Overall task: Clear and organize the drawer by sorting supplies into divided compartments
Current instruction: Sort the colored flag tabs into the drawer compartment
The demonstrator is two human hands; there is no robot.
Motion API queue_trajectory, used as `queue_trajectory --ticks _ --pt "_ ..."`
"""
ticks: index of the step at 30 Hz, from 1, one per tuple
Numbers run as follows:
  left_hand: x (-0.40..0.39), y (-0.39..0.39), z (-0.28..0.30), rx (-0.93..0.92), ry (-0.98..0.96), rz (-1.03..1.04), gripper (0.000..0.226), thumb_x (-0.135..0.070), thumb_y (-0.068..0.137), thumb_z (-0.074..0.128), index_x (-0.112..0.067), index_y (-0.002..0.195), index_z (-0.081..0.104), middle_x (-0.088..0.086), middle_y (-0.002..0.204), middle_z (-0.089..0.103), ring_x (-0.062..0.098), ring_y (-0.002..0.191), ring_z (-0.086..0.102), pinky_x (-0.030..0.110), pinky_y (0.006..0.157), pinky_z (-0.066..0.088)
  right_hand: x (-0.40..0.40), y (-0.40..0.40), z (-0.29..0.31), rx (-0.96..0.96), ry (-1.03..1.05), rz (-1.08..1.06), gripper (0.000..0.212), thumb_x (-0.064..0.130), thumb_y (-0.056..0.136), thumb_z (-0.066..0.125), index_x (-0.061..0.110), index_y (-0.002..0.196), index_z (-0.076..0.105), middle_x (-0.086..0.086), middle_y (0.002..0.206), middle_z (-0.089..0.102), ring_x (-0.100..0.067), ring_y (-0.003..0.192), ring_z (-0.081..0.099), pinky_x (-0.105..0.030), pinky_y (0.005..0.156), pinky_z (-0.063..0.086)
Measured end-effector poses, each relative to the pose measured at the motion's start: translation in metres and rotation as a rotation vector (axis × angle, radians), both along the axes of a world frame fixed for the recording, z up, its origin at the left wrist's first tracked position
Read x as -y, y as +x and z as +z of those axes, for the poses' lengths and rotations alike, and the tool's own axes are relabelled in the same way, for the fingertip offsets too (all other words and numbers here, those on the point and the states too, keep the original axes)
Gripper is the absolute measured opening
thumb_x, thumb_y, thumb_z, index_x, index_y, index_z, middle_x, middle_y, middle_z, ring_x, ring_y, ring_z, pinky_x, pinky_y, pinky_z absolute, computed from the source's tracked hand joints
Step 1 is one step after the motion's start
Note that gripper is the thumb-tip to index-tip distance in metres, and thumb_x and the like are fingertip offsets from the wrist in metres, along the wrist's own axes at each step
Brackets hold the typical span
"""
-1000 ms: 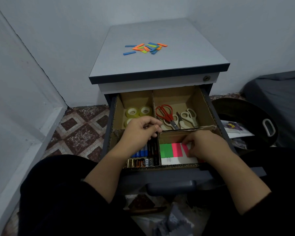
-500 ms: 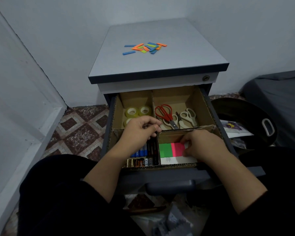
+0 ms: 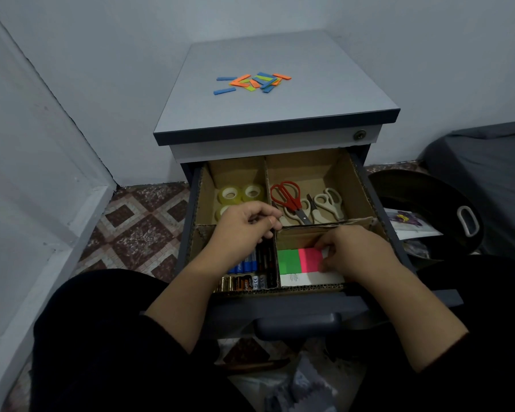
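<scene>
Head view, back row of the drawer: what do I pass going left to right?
Tape rolls in the back-left compartment → cardboard divider → red-handled scissors → white-handled scissors, both in the back-right compartment.

Cabinet top (image 3: 324,84) was pale grey with a dark navy edge; on it lay strips (image 3: 252,82) in blue, orange and lime. Below the top, the drawer divider (image 3: 266,176) was brown cardboard. Inside it: clear-yellowish tape rolls (image 3: 241,193), one red-handled scissors (image 3: 286,193), cream-handled scissors (image 3: 327,202), blue and black markers (image 3: 256,260), gold-black batteries (image 3: 238,283), green and pink sticky pad (image 3: 299,261). Floor (image 3: 137,230) left of the cabinet had a maroon-and-cream diamond tile pattern. Sleeves (image 3: 101,337) black.
</scene>
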State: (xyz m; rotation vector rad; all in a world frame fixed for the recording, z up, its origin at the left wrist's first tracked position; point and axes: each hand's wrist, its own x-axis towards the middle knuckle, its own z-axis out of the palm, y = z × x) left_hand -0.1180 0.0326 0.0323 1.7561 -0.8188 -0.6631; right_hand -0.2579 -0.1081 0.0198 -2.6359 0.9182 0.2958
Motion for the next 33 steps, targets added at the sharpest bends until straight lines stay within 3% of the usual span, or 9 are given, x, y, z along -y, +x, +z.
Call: queue_trajectory --ticks 3,5,9,11,15,18,25,29,33 --pt "0.000 0.000 0.000 -0.004 0.002 0.002 0.020 -0.005 0.093 0.056 -0.021 0.092 0.068 0.001 0.086 0.072 0.006 0.070 0.060 0.022 0.066 0.050 0.000 -0.002 0.001 0.019 0.001 -0.026 0.027 0.027 0.083 0.065 0.039 0.107 0.069 0.006 0.109 0.065 -0.018 0.101 0.060 -0.031 0.080 0.051" --pt "0.000 0.000 0.000 -0.007 0.001 0.002 0.019 -0.005 0.093 0.056 -0.021 0.092 0.068 0.001 0.085 0.072 0.006 0.070 0.060 0.022 0.066 0.050 0.002 -0.004 0.005 0.024 0.002 -0.086 0.012 0.025 0.082 0.067 0.036 0.086 0.067 0.005 0.099 0.064 -0.018 0.094 0.061 -0.030 0.076 0.051" --pt "0.000 0.000 0.000 -0.004 0.003 -0.001 0.020 -0.006 0.093 0.056 -0.022 0.092 0.068 0.000 0.085 0.072 0.005 0.070 0.060 0.022 0.066 0.050 0.002 -0.008 0.007 -0.051 -0.098 -0.199 0.016 0.012 0.086 0.056 0.018 0.072 0.054 -0.001 0.078 0.054 -0.022 0.082 0.059 -0.028 0.066 0.042" --pt "0.000 0.000 0.000 -0.011 0.001 -0.001 0.020 -0.005 0.093 0.056 -0.021 0.091 0.068 0.000 0.085 0.072 0.005 0.069 0.060 0.021 0.066 0.050 -0.001 -0.010 0.007 -0.089 -0.126 -0.222 0.016 0.009 0.088 0.051 0.015 0.073 0.049 -0.002 0.075 0.048 -0.023 0.077 0.053 -0.029 0.065 0.040" --pt "0.001 0.000 0.001 -0.019 0.000 0.004 0.020 -0.004 0.093 0.055 -0.020 0.091 0.067 0.001 0.085 0.071 0.005 0.069 0.059 0.022 0.066 0.049 -0.005 -0.009 0.007 -0.142 -0.112 -0.214 0.018 0.013 0.092 0.049 0.011 0.105 0.061 -0.008 0.109 0.062 -0.027 0.101 0.062 -0.031 0.070 0.042" --pt "0.001 -0.001 0.001 -0.016 -0.001 0.002 0.020 -0.004 0.093 0.055 -0.020 0.091 0.067 0.001 0.084 0.071 0.006 0.070 0.059 0.022 0.066 0.049 -0.005 -0.009 0.006 -0.142 -0.102 -0.218 0.023 0.012 0.094 0.045 0.010 0.111 0.060 -0.010 0.117 0.062 -0.028 0.107 0.060 -0.033 0.079 0.046" --pt "0.001 -0.001 0.001 -0.014 0.000 0.004 0.020 -0.004 0.093 0.056 -0.020 0.091 0.067 0.001 0.085 0.071 0.006 0.070 0.060 0.021 0.066 0.049 -0.004 -0.010 0.009 -0.127 -0.062 -0.242 0.009 0.019 0.094 0.052 0.013 0.096 0.059 -0.005 0.091 0.058 -0.026 0.095 0.060 -0.030 0.071 0.042" --pt "0.000 0.000 0.001 -0.014 -0.002 0.001 0.020 -0.005 0.093 0.056 -0.021 0.091 0.067 0.000 0.084 0.072 0.005 0.069 0.060 0.019 0.064 0.050 0.000 -0.011 0.013 -0.098 -0.074 -0.261 0.029 0.021 0.091 0.056 0.017 0.065 0.043 0.001 0.069 0.044 -0.023 0.077 0.054 -0.028 0.066 0.040" --pt "0.001 0.000 0.001 -0.013 -0.001 0.001 0.019 -0.005 0.093 0.056 -0.021 0.092 0.067 0.000 0.084 0.071 0.004 0.068 0.060 0.017 0.062 0.049 0.007 -0.008 0.018 -0.002 0.116 -0.297 0.020 0.021 0.085 0.062 0.016 0.066 0.065 -0.004 0.070 0.062 -0.021 0.071 0.060 -0.029 0.069 0.052"
